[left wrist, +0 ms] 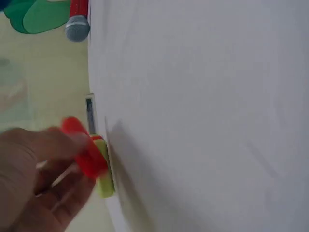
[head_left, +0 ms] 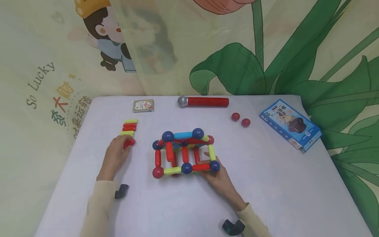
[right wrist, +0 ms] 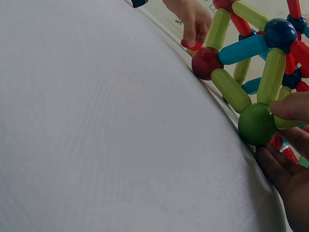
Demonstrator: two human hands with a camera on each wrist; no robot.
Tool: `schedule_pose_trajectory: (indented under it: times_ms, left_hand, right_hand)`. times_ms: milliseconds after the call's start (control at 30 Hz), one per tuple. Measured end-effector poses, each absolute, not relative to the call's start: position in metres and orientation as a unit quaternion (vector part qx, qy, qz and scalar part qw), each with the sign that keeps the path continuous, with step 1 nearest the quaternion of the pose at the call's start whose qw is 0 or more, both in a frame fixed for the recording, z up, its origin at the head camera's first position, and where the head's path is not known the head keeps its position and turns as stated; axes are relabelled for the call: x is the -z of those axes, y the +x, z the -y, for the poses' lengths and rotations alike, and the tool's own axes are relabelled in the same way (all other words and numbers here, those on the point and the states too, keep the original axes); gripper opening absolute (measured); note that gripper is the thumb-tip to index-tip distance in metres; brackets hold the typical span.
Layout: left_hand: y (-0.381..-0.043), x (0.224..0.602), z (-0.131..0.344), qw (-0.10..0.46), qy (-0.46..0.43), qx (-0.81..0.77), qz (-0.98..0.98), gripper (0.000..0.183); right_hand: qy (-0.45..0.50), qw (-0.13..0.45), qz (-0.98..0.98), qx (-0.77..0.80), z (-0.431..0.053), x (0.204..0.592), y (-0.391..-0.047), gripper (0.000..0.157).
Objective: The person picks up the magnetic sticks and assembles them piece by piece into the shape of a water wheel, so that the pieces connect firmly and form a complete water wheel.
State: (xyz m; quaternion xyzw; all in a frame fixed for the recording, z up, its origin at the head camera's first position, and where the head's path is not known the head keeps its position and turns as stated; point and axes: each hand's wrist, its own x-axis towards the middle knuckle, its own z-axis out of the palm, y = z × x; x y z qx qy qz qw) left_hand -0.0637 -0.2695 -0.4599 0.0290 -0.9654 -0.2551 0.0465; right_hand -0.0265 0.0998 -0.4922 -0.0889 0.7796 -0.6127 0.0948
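Observation:
My left hand (head_left: 113,157) pinches a short red magnetic rod (left wrist: 89,157) between thumb and fingers. The rod is at the near end of a row of yellow-green and red rods (head_left: 129,125) on the left of the table. In the middle stands a frame of magnetic rods and balls (head_left: 186,168), with red, blue and yellow-green rods joined by dark blue and red balls. My right hand (head_left: 217,179) grips its lower right corner. In the right wrist view the thumb rests on a yellow-green rod beside a green ball (right wrist: 257,124), with fingers under it.
Along the back of the white table (head_left: 281,184) lie a card box (head_left: 143,106) and a red microphone (head_left: 207,101). Two loose red balls (head_left: 240,119) sit right of the frame. A blue box (head_left: 290,125) lies at the back right. A printed curtain hangs behind.

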Motion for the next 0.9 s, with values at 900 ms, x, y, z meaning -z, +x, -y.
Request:
schedule_pose_trajectory:
  times_ms: [900]
  left_hand:
    - [0.018, 0.431, 0.126, 0.146, -0.024, 0.596, 0.789, 0.064]
  right_hand:
    - [-0.083, 0.094, -0.785, 0.606, -0.101, 0.500, -0.027, 0.069]
